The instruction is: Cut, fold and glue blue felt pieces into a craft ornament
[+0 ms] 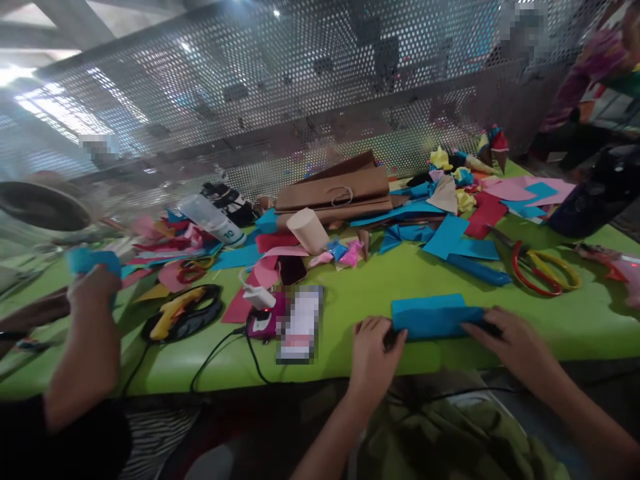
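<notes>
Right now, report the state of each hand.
Left hand: closed, holding the left end of the folded blue sheet.
Right hand: closed, holding the sheet's right end.

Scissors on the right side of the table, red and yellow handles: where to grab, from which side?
Take the scissors by the red loop and yellow loop, probably from the near right, slightly above. Both loops lie toward the near right; the blades point away to the far left, and a blue paper strip lies just left of the loops.
</notes>
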`<action>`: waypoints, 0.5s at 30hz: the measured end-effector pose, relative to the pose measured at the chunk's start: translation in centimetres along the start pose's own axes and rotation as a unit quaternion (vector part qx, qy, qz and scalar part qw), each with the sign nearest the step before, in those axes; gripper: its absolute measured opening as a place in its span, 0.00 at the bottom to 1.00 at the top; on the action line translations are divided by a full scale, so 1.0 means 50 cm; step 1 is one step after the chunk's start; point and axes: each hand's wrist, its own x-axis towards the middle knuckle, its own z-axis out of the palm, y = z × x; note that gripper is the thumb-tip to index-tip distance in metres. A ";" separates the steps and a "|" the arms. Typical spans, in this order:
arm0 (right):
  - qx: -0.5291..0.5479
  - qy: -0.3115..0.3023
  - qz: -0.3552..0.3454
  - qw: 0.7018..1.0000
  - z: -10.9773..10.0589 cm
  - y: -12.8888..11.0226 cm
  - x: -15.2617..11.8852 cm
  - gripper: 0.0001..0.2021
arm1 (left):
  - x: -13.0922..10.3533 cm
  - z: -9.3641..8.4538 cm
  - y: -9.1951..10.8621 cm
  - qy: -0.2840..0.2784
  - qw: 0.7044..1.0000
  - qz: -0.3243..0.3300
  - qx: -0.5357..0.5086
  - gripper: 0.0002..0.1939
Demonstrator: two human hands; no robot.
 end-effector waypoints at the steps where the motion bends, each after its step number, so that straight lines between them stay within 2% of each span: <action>1: -0.006 0.013 0.015 1.000 0.004 -0.003 0.004 0.21 | 0.002 0.005 0.004 0.010 1.000 -0.009 0.015 0.12; 6: -0.044 0.045 0.034 0.997 0.021 -0.009 0.014 0.19 | 0.013 0.019 0.012 0.028 0.998 -0.051 0.029 0.06; 8: -0.054 0.063 0.037 0.996 0.025 -0.009 0.010 0.19 | 0.016 0.021 0.012 0.024 0.997 -0.067 0.014 0.07; 10: -0.055 0.073 0.036 0.995 0.027 -0.009 0.005 0.25 | 0.018 0.021 0.012 0.019 0.997 -0.077 0.000 0.10; 12: -0.059 0.065 0.015 0.996 0.026 -0.008 0.001 0.27 | 0.020 0.020 0.013 0.011 0.996 -0.087 -0.008 0.12; 15: -0.075 0.046 -0.036 0.995 0.025 -0.003 -0.002 0.21 | 0.025 0.016 0.017 -0.005 0.995 -0.100 -0.015 0.11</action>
